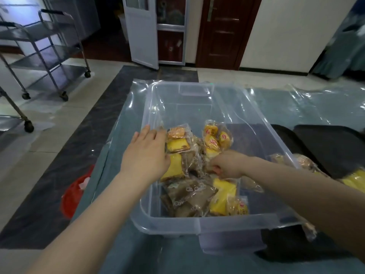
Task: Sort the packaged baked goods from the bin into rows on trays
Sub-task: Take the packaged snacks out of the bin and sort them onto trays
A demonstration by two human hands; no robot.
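A clear plastic bin (pixel 254 107) stands on the table and holds several packaged baked goods: yellow cake slices (pixel 178 145), small yellow-wrapped cakes (pixel 213 139) and brown packets (pixel 189 196). My left hand (pixel 146 153) reaches over the bin's left wall, fingers spread flat on the packets at the left of the pile. My right hand (pixel 227 165) is down in the middle of the pile with its fingers curled around a clear-wrapped packet. Black trays (pixel 327 145) lie to the right of the bin, with a few packets (pixel 304 162) on the near one.
A clear plastic sheet (pixel 296 107) covers the teal table top. A red bag (pixel 75 192) lies on the floor at the left. Steel wheeled carts (pixel 49 56) stand at the far left. Doors (pixel 221 30) are at the back.
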